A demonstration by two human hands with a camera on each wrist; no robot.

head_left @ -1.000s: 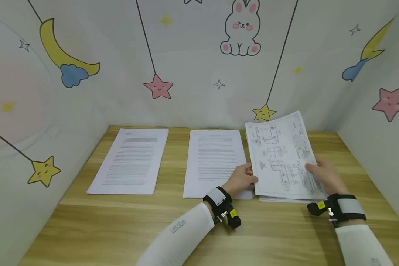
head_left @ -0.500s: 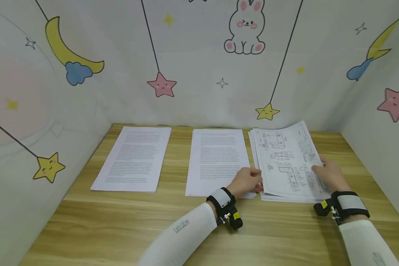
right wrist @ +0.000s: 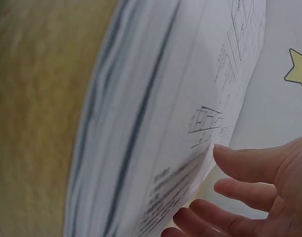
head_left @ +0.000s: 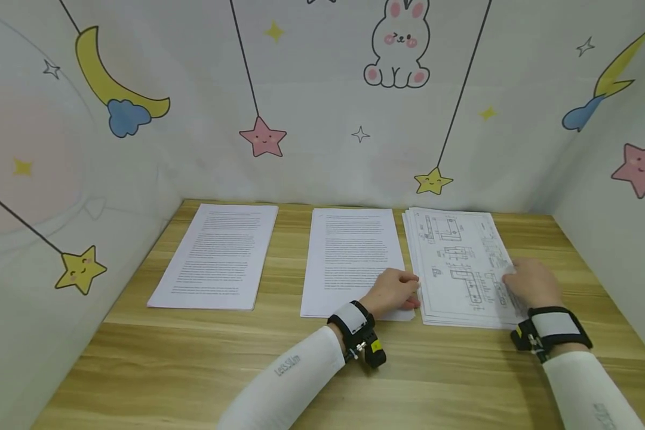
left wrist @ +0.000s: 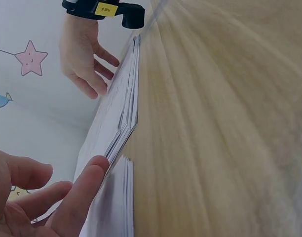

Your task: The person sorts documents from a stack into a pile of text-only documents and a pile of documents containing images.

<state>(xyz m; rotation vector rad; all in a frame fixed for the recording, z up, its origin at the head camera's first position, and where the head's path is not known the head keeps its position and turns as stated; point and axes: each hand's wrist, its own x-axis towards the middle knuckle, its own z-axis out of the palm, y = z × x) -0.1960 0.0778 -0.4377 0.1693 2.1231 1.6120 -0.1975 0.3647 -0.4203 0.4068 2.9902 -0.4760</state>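
A stack of technical drawings (head_left: 462,263) lies on the table at the right, its sheets slightly fanned along the left side. My left hand (head_left: 391,294) is at its left edge, over the lower right corner of the middle stack of text pages (head_left: 349,257). In the left wrist view, a fingertip of the left hand (left wrist: 47,197) meets the sheet edges, with the fingers loosely extended. My right hand (head_left: 534,285) is beside the drawings' right edge. Its thumb and fingers are parted at the paper's edge in the right wrist view, gripping no sheet.
Another stack of text pages (head_left: 212,257) lies at the left of the wooden table (head_left: 193,370). Behind the table hangs a pale wall covering (head_left: 312,173) printed with stars, a moon and a rabbit; it also runs along both sides.
The raised top drawing has come down flat onto its stack. The right hand has let go of it and stays by the right edge. The left hand remains near the left edge.
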